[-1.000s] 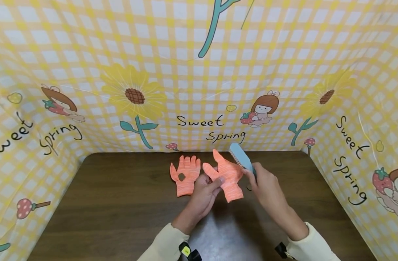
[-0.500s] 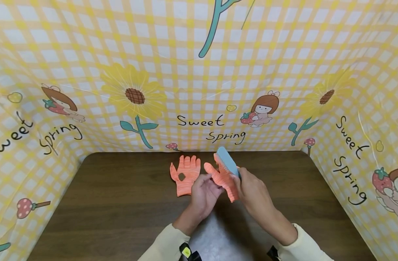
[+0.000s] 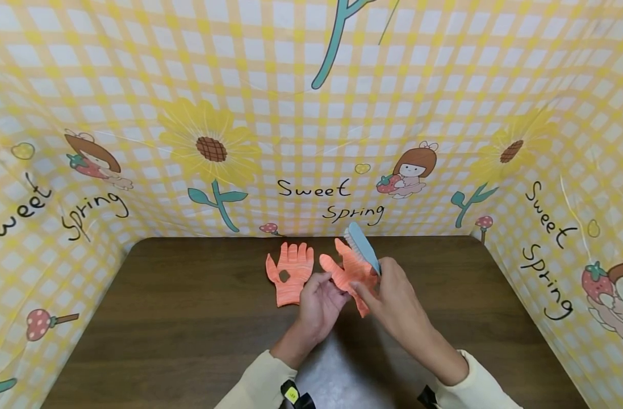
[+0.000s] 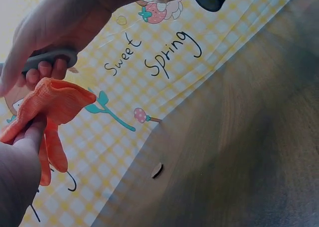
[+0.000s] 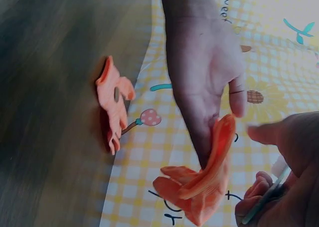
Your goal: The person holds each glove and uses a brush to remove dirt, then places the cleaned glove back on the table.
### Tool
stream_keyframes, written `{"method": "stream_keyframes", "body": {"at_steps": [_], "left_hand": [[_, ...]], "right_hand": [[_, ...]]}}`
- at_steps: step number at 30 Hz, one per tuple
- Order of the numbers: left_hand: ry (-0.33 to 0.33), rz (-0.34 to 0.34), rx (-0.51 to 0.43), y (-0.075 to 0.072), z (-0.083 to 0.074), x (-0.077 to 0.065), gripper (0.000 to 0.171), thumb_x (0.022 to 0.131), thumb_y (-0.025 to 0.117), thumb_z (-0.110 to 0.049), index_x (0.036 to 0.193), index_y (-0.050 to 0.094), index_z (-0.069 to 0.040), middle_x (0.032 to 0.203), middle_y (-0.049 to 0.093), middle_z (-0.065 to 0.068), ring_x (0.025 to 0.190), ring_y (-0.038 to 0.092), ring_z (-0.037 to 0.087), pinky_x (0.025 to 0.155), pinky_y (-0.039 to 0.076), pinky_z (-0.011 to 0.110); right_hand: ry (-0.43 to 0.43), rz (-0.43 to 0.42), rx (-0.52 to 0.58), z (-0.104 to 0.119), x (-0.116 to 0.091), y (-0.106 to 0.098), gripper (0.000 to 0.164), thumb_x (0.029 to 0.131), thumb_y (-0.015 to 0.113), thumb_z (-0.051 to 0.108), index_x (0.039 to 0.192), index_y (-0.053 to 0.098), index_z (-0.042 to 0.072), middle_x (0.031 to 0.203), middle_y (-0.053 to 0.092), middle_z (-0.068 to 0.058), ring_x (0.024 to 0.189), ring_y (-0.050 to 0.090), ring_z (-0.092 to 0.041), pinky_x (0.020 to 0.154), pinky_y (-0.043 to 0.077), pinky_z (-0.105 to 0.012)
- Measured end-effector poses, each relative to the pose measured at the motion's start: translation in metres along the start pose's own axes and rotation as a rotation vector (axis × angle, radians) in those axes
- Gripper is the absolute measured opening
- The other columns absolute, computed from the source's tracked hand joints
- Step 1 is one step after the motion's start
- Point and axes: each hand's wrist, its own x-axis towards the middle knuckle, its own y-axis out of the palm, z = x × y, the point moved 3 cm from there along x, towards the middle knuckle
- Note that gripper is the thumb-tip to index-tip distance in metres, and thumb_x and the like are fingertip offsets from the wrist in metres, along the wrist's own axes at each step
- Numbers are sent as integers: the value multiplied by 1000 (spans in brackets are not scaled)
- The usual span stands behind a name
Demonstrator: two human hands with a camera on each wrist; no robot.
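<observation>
An orange knit glove (image 3: 344, 272) is off the table, resting on the straight fingers of my left hand (image 3: 318, 307). In the right wrist view, the left thumb stands apart from the glove (image 5: 207, 187). My right hand (image 3: 403, 307) grips a light-blue scrub brush (image 3: 363, 244) by its handle, bristles facing left toward the glove fingers. Its thumb reaches across the glove's palm side. On the table to the left lies a second orange glove (image 3: 293, 267), fingers pointing away, with a dark brown spot near its thumb; hole or patch, I cannot tell.
A small brown oval piece (image 4: 157, 170) lies on the dark wooden table (image 3: 188, 318). Yellow checked cloth (image 3: 291, 142) with printed flowers and lettering walls the table at the back and both sides. Cream sleeves and black wrist straps are near the front.
My right hand brought the brush left over the held glove, then raised it slightly. The left thumb came off the glove, which turned and folded. The glove on the table stayed put.
</observation>
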Motion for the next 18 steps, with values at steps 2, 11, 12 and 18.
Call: {"method": "stream_keyframes", "body": {"at_steps": [2,11,12,18], "left_hand": [[-3,-7,4,0,0,0,49,104,21,-21,149,34,-6,141,53,3,117,59,13,97,52,28],[-17,-38,-24,2,1,-2,34,104,22,-20,117,52,-11,109,59,-4,89,54,11,76,47,21],[-25,-30,-19,2,1,-2,36,104,21,-21,123,51,-11,112,60,-4,90,54,10,77,48,20],[-31,4,-14,2,1,-3,47,105,16,-23,138,47,-9,122,61,-3,98,56,10,82,50,22]], "right_hand": [[5,14,22,2,1,0,49,82,87,24,103,51,-2,85,48,-7,76,43,-18,65,38,-28],[-35,13,-1,5,1,4,61,73,94,19,106,48,-4,87,45,-8,78,40,-19,64,35,-28],[-47,5,-14,5,1,5,61,73,94,17,106,48,-4,87,45,-8,78,40,-20,65,34,-28],[-101,-18,-75,8,1,8,58,72,94,13,102,47,-3,86,45,-9,79,41,-22,65,35,-29]]}}
